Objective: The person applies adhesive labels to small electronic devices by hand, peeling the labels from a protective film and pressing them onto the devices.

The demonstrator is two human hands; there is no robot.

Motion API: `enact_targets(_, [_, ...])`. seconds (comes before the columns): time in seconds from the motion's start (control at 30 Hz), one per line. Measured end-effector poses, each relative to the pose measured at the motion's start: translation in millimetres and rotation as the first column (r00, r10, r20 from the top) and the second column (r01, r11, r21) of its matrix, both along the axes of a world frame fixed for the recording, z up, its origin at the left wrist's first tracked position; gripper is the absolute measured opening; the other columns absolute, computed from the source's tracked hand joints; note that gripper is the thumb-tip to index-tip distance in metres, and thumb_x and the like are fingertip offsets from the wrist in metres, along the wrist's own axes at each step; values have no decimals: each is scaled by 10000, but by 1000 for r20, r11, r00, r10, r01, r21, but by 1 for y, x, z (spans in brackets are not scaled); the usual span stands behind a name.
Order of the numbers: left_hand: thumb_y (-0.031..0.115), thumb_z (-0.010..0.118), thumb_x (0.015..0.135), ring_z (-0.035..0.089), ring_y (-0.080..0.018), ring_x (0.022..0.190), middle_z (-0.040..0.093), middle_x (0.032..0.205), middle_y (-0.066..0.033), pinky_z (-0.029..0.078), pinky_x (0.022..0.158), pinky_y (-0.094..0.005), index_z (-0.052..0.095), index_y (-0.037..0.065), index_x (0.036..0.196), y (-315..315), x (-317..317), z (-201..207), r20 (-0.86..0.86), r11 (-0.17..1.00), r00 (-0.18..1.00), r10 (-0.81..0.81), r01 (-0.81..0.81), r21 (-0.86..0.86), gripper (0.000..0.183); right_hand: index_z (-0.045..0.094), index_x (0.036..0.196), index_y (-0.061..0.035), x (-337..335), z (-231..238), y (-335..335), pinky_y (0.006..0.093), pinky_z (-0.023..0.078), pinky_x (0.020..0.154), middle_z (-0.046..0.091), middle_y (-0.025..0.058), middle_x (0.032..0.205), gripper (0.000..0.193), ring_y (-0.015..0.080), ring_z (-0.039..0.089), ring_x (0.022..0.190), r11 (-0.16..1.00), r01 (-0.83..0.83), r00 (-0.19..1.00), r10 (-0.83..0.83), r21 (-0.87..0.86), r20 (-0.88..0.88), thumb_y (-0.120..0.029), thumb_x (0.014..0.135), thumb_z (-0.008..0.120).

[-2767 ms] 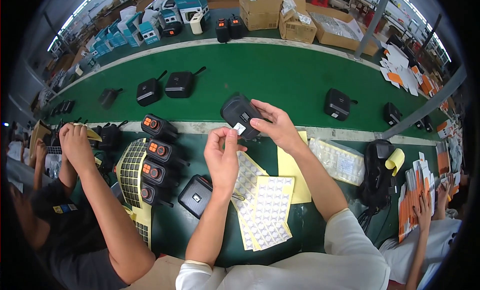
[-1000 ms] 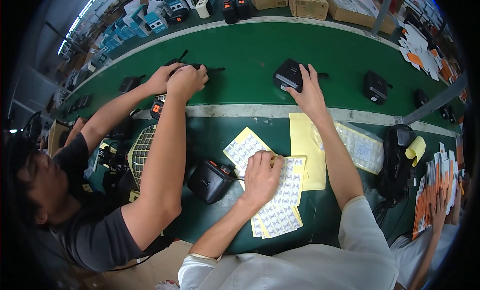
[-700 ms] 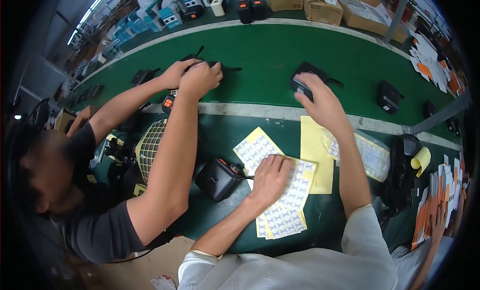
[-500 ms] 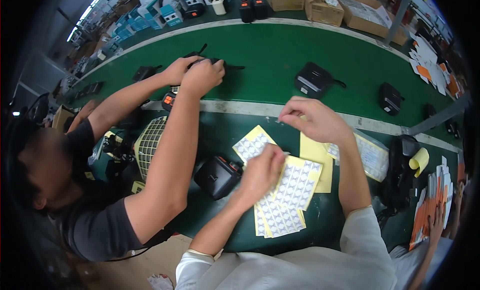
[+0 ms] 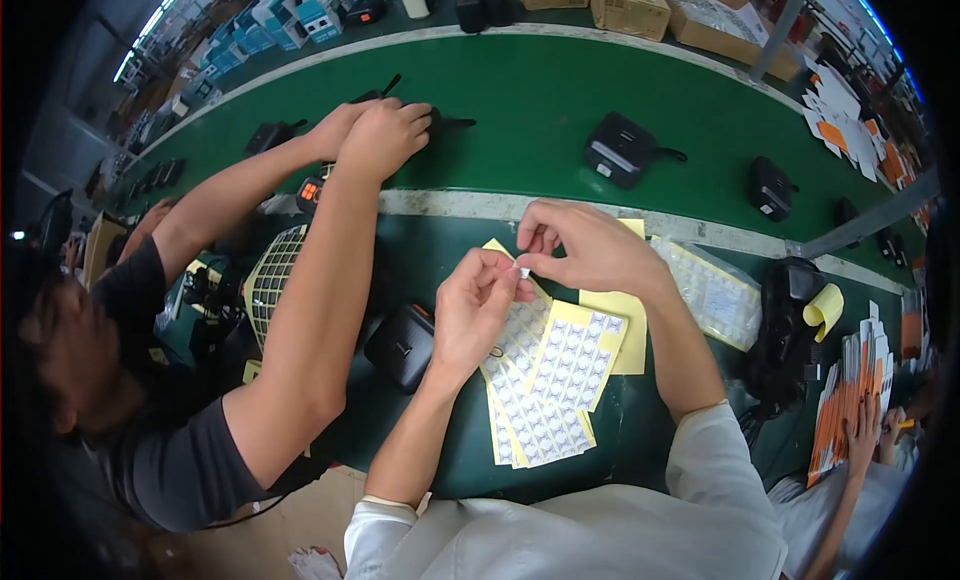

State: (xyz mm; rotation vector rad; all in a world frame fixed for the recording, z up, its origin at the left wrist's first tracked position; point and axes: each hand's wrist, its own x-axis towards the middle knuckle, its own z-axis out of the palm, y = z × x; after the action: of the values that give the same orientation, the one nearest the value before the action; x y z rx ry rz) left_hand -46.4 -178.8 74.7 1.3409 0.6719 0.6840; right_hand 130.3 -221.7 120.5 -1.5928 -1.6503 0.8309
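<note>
My left hand (image 5: 472, 310) and my right hand (image 5: 598, 248) meet above the sticker sheets, fingertips together. A small white piece, which looks like a sticker (image 5: 524, 273), shows at the pinched fingertips of both hands. Beneath them, sheets of round printed stickers (image 5: 580, 355) on yellow backing lie fanned and overlapping on the green table. A plain yellow sheet (image 5: 628, 352) sticks out behind them, on the right. Close to my left wrist rests a black zip case (image 5: 402, 346), partly covered by that arm.
Left of me, a co-worker's hands (image 5: 385, 135) handle a dark case on the green conveyor belt (image 5: 520, 90). More black cases (image 5: 622, 150) sit on the belt. To my right lie a bagged stack of sticker sheets (image 5: 705, 295), a black bag (image 5: 790, 310) and orange-white cards (image 5: 850, 400).
My hands have come together from apart: the left moved up and leftward, the right moved left and slightly down. The view has shifted a little.
</note>
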Motion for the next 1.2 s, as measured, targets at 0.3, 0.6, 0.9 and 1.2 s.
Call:
enact_targets(0.3, [48, 466, 962, 662, -188, 766, 635, 872, -140, 541, 739, -301, 329, -35, 1233, -12, 7, -11, 141, 984, 981, 133, -114, -137, 314, 614, 807, 5, 9, -4, 4, 230, 472, 687, 602, 26, 776, 39, 86, 575, 712, 999, -29, 976, 26, -13, -218, -29, 804, 632])
enact_targets(0.6, [154, 415, 1007, 608, -185, 687, 565, 826, -99, 527, 668, -315, 474, -9, 960, -24, 13, -23, 340, 915, 902, 265, -124, -384, 179, 643, 864, 11, 7, -13, 10, 234, 447, 618, 629, 28, 747, 146, 71, 547, 690, 983, -63, 927, -6, -171, -376, -134, 855, 647])
enact_targets(0.9, [164, 473, 991, 605, -175, 652, 586, 777, -99, 522, 632, -299, 469, 12, 982, -24, 17, -33, 354, 903, 887, 297, -139, -407, 152, 637, 868, 21, 7, -17, 11, 244, 454, 629, 631, 37, 750, 151, 73, 543, 694, 979, -103, 931, 33, -175, -363, -131, 867, 635])
enact_targets(1.2, [106, 436, 995, 590, -150, 654, 562, 754, -90, 516, 633, -273, 443, 4, 956, -52, 26, -50, 296, 906, 889, 348, -238, -351, 110, 640, 975, 1, 20, -22, 44, 331, 492, 724, 666, 119, 943, 244, 229, 643, 820, 953, 267, 963, -258, -142, 84, -193, 829, 654])
